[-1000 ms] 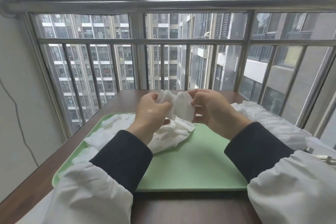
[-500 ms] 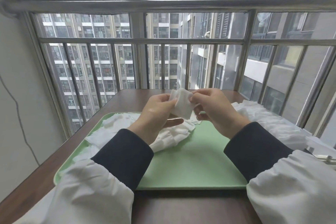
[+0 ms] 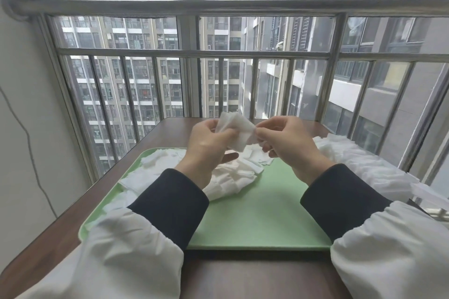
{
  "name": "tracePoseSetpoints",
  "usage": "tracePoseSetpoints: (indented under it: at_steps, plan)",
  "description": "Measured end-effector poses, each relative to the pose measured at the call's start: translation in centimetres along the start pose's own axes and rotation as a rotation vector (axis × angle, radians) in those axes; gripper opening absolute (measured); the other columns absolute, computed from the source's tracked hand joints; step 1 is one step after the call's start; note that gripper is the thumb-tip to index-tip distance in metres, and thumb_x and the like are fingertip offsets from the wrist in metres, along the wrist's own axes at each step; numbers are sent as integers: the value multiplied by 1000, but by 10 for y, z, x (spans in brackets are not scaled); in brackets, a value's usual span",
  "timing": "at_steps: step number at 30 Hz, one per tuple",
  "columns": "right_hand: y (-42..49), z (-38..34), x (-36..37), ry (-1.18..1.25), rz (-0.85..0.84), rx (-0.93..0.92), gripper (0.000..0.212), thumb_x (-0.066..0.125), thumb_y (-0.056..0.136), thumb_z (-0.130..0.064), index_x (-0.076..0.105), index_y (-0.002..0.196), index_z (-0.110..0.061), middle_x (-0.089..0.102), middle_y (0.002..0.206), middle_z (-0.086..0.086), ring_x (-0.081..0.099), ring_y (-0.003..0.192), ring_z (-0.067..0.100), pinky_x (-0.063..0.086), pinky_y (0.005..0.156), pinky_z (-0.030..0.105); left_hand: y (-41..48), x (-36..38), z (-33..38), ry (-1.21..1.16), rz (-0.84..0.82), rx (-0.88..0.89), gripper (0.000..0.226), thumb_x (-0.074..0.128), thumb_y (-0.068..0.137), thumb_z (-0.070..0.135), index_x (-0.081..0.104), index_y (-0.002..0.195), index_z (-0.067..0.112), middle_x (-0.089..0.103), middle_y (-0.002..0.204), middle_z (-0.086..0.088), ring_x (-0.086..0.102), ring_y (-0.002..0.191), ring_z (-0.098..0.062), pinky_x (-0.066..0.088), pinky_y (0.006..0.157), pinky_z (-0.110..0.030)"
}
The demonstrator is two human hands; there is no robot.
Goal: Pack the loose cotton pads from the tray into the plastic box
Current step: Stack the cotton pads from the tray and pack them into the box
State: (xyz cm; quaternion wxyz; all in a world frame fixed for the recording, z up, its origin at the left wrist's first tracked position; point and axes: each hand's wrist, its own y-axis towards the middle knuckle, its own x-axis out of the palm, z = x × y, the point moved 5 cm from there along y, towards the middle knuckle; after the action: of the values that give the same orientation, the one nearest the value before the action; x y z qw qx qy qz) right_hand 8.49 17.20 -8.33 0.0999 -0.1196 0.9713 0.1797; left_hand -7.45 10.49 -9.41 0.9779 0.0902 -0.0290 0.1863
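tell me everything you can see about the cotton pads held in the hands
The held cotton pads are a small bunch of white, soft-looking square sheets, layered and slightly fanned so that several edges and corners show; their number cannot be told. They hang in the air above the far part of the green tray, apart from it. The left hand grips their left side and the right hand pinches their right edge. Nothing else touches them.
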Motion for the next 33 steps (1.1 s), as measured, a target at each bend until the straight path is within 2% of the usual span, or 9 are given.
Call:
tracePoseSetpoints:
  at_steps: [4,7,9,12,15,19,22,25,33]
  plan:
    - [11,1,-5,-166,81,-13,8,66,86,-9,71,84,-15,70,73,1,59,50,4,46,49,18,1,-21,6,-96,207,17,8,62,90,4,64,93,12,69,110,-22,71,102,-34,57,56,-23]
    - [29,-4,3,-421,-72,-42,18,62,92,-10,69,86,-25,71,87,-2,64,69,6,47,54,16,2,-31,6,-103,292,-9,10,57,92,4,63,96,11,70,110,-19,72,101,-31,56,54,-22]
    - [41,-4,18,-619,-207,-85,21,60,94,-10,71,98,-28,70,101,-8,64,88,5,45,66,12,2,-33,6,-115,302,-17,11,56,93,4,63,98,10,70,110,-19,72,101,-31,57,54,-22]
    - [58,7,41,-795,-320,-93,34,54,96,-5,68,123,-20,67,122,-4,57,102,9,41,87,19,2,-31,6,-123,290,-16,9,56,94,5,63,99,9,70,107,-19,72,98,-31,57,55,-23]
    - [70,21,57,-954,-386,-54,38,54,99,-11,59,136,-19,62,134,0,57,114,17,42,90,24,4,-30,3,-127,277,-18,10,57,95,6,63,103,7,69,106,-16,72,96,-28,57,56,-22]
    - [73,33,63,-959,-405,-3,49,69,92,-19,54,139,-18,59,135,3,57,119,23,44,96,30,7,-30,2,-133,281,-15,12,58,94,7,63,105,8,69,110,-17,71,101,-31,56,56,-21]
    - [71,36,65,-934,-385,-22,50,74,88,-14,56,135,-17,61,130,3,59,114,23,47,94,30,8,-29,1,-126,273,-4,11,59,95,8,63,105,8,69,110,-18,72,101,-32,56,57,-22]
    - [70,33,59,-868,-316,-49,42,65,89,-5,62,128,-19,63,119,1,59,105,19,51,92,32,8,-28,1,-129,276,-8,14,58,93,7,62,106,7,69,111,-21,71,103,-34,58,57,-23]
    - [44,-1,33,-637,-233,-133,13,62,96,-21,74,96,-22,68,89,-6,60,79,4,40,54,10,9,-26,-1,-100,254,4,15,58,93,8,63,107,6,69,105,-17,70,91,-26,59,58,-22]
